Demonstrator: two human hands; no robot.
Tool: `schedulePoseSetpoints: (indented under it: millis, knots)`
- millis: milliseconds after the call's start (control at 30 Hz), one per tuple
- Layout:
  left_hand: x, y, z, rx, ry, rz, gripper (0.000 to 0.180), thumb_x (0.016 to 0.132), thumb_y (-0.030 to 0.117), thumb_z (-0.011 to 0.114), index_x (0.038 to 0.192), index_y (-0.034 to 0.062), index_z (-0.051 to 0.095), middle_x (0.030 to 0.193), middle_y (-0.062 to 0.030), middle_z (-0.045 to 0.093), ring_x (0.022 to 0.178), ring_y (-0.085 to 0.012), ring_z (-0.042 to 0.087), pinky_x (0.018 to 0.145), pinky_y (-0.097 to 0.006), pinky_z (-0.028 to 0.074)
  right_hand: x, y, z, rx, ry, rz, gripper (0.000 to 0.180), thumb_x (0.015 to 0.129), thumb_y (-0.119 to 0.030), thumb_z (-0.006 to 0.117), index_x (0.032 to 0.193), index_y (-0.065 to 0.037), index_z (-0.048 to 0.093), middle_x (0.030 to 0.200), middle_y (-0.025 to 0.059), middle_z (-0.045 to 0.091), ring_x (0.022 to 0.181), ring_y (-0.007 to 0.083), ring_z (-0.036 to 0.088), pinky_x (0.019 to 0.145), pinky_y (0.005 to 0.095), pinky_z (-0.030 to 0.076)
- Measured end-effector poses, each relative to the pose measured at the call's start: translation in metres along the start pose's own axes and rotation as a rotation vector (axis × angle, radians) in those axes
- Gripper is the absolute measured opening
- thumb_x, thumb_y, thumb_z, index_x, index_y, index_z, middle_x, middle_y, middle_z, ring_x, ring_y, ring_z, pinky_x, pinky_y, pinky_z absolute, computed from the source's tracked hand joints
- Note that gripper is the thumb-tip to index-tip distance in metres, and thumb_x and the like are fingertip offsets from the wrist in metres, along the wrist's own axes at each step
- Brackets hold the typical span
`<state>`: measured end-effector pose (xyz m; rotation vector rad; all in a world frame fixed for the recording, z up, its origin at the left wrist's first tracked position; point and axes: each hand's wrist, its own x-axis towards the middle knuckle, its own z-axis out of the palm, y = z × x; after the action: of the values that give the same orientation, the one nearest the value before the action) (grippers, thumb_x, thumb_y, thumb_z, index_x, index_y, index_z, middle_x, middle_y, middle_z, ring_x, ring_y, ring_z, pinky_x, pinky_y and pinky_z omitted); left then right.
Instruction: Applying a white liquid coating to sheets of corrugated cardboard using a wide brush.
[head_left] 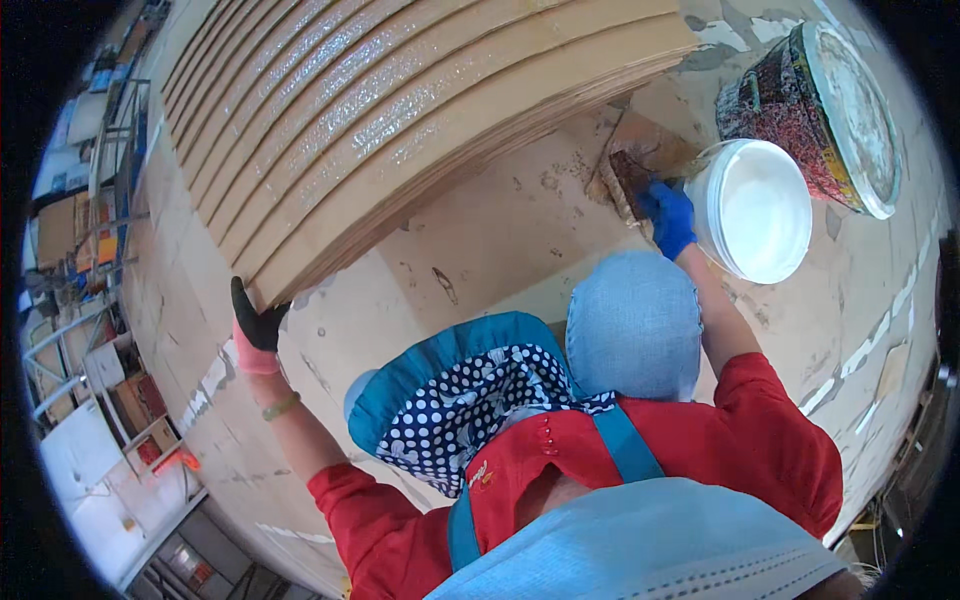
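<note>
A thick stack of brown cardboard sheets (480, 90) lies fanned out in overlapping steps, with wet, shiny streaks across the exposed strips. My left hand (258, 318), in a black and pink glove, grips the near left corner of this stack, its fingers on either side of the corner. Off to the right, my right hand (668, 213) wears a blue glove and is closed around what looks like a wide, brown, caked brush (628, 178). Its grip on the handle is partly hidden. A white bucket (765, 210) stands right beside that hand, with whitish contents or a pale inside.
Behind the white bucket stands a larger stained bucket (800, 115) with a whitish, crusted top. A brown cardboard piece (650, 140) lies under the brush. The floor (480, 260) has stains and worn white lines. Racks and boxes (90, 230) line the far left.
</note>
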<state>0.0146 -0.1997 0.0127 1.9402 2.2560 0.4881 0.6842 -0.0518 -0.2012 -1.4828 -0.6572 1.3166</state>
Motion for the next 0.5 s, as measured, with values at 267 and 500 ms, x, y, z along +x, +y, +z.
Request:
schedulePoseSetpoints:
  millis: [267,500]
  knots:
    - [0.024,0.031,0.007,-1.708,-0.041,-0.568,0.066,0.093,0.041,0.052,0.142,0.0052,0.028,0.135,-0.0141,0.045,0.123,-0.0287,0.046,0.104,-0.044,0.037,-0.071,-0.122,0.038,-0.233,-0.046,-0.356,0.033,0.093,-0.015,0.054,0.122,0.001,0.056,0.111,0.0103,0.061,0.09,0.0165,0.06,0.075,0.0293,0.05]
    - [0.035,0.035,0.003,-1.46,0.108,-0.618,0.067,0.095,0.054,0.038,0.141,0.0072,0.032,0.135,-0.0126,0.046,0.122,-0.0276,0.046,0.106,-0.042,0.034,0.058,-0.251,0.105,0.265,0.028,-1.083,0.047,0.092,-0.041,0.05,0.116,-0.002,0.06,0.108,0.0139,0.066,0.094,0.0215,0.064,0.086,0.0323,0.048]
